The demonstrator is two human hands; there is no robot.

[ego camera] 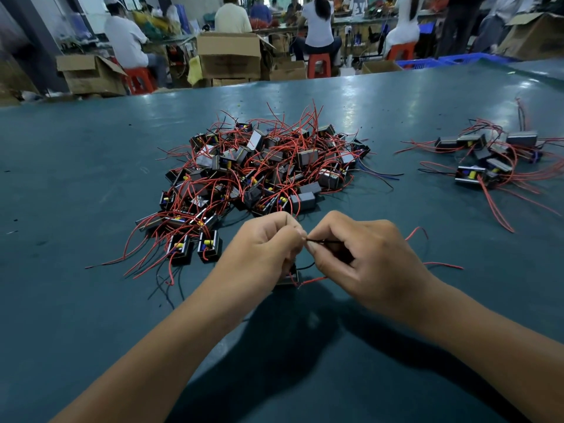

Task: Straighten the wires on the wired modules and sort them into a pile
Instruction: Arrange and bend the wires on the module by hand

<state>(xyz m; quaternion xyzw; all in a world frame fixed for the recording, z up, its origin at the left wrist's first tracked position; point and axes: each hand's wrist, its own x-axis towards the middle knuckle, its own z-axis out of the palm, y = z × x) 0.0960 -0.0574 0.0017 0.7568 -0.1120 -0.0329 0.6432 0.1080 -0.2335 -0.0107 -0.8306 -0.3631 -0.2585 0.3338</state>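
Two hands [308, 248], one black wire [323, 241]

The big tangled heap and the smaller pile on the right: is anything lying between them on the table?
In the head view, mostly bare green table separates the big heap from the smaller pile; only loose wire ends stray into it.

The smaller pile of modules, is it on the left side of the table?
No, the smaller pile lies to the right of the big pile on the table.
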